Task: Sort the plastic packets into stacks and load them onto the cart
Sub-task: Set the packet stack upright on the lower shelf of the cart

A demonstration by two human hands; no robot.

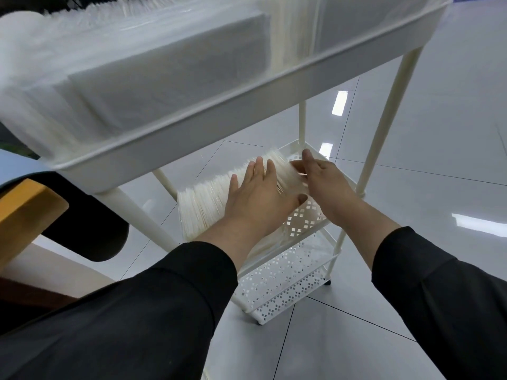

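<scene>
While both my black sleeves (170, 297) reach down past the top tray, my left hand (258, 198) lies flat, fingers straight and spread, pressing on the row of plastic packets (205, 204) standing on edge in the middle shelf (304, 220) of the white cart (384, 111). My right hand (323, 182) sits at the far end of that row, fingers loosely extended against the last packets; whether the thumb pinches any I cannot tell. Bottom shelf (285, 283) below looks bare from here. Best way, I judge: keep the left palm steady so the row does not fan or slide, and use the right to square the end up against the perforated wall. Slippery film, so press evenly, don't shove. Further up, the top tray (247, 105) already holds packed stacks (164, 72), blurred.
</scene>
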